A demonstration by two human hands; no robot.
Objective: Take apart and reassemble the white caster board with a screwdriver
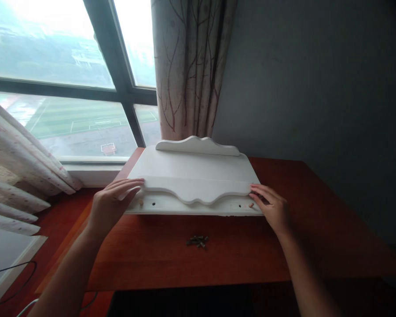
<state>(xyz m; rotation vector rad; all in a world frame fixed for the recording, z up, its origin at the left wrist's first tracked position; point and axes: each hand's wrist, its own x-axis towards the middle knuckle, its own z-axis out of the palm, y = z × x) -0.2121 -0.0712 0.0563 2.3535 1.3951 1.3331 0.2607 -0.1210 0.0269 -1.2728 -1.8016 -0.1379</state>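
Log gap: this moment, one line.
left hand: on front scalloped board, left end; right hand: its right end; wooden dowels: protruding from white panel; fasteners: piled on table

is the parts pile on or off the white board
Off: the parts pile lies on the table, in front of the white board.

Panel (194, 165) on table (244, 255), fasteners (198, 241) before it, curtain (191, 70) behind, window (82, 116) at back left

Board (191, 166) and front wavy strip (198, 189) are both plain white; pegs (251, 205) light tan; table (237, 255) reddish brown; middle curtain (174, 66) is beige with a dark reddish bare-branch print, left curtain (23, 143) pale with little reddish spots; wall (310, 79) just grey, window frame (123, 90) dark grey tbh.
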